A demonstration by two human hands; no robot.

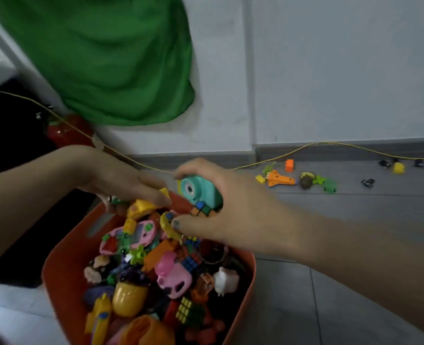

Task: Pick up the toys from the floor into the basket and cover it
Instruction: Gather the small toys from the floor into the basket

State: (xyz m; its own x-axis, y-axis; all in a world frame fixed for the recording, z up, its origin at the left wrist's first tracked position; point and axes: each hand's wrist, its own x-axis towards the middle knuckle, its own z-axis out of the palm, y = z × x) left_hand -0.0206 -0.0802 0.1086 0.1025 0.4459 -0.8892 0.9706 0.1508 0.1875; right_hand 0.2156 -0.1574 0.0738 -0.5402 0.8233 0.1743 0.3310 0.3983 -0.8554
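Grey floor tiles (355,282) run back to a white wall (330,70), and the orange basket (64,265) stands on them, heaped with toys. Over the basket's far rim the right hand (220,202) curls round a teal toy camera (199,192) with a small cube puzzle (202,210) tucked under it; thumb below, fingers over the top, a full grip on both. Just left of it, also at the far rim, the left hand (121,180) reaches down with fingers partly bent over a yellow block (141,206); blur hides whether it holds anything, so I cannot tell its grip.

By my reading, the step in hand is dropping a load into the basket. Next the right hand needs only to loosen over the pile, low enough that nothing bounces out of so full a heap.

More remains: well right of the basket, along the wall, lie an orange shuttle (279,180), an orange block (289,165), green pieces (329,184), a yellow toy (398,168) and small dark cars (367,183). A yellow cord (305,148) trails past them. Behind the basket hangs a green cloth (106,58). No lid shows; covering is not yet begun.
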